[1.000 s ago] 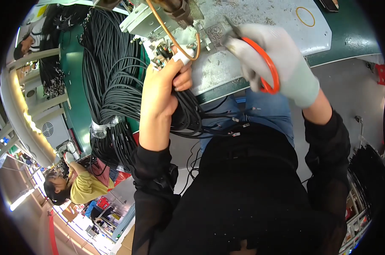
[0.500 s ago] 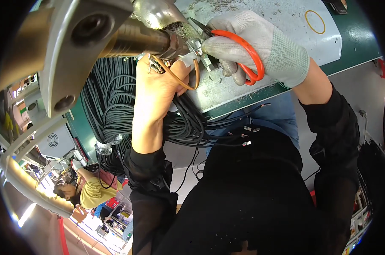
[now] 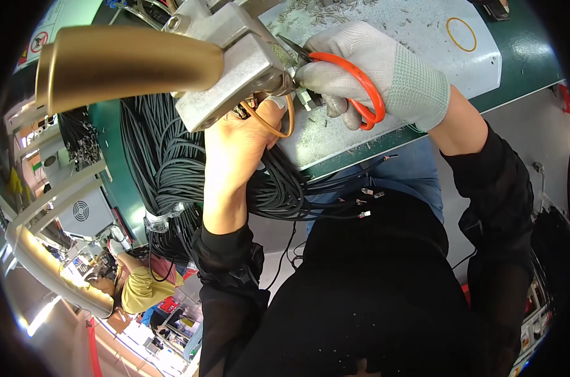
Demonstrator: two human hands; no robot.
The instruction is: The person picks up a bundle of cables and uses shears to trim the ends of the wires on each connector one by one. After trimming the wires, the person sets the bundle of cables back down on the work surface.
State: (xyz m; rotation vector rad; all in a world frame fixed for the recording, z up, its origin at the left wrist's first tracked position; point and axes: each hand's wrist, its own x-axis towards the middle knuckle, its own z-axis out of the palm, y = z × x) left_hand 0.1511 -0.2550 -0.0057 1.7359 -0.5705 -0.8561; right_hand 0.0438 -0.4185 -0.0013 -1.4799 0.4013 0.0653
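My bare left hand [image 3: 238, 147] has bent fingers with white wrapping at one tip, and a brown-orange band [image 3: 290, 116] loops beside it. Small metallic bits show at its fingers, but a metal clamp hides most of what it grips. My right hand [image 3: 360, 72], in a pale knitted glove, carries red-handled scissors [image 3: 376, 94], the handle looped around the fingers and the dark blades pointing up-left. Its thumb and forefinger meet next to the left fingertips, at a small shiny metal piece [image 3: 305, 99]. Thick black cables [image 3: 172, 151] lie beside and beneath my left wrist.
A silver metal clamp [image 3: 235, 72] with a bronze-coloured tube [image 3: 134, 63] juts in front of my left hand. Small clippings [image 3: 335, 19] litter the pale mat [image 3: 480, 69], where a yellow ring [image 3: 461, 34] lies. Cable ends with metal plugs [image 3: 364, 215] hang near my lap. Another person [image 3: 147, 283] works at lower left.
The clamp and bronze tube appear at a different angle, covering more of my left fingers. Both hands keep nearly the same pose, and the scissors stay in my right hand. The other person has bent forward.
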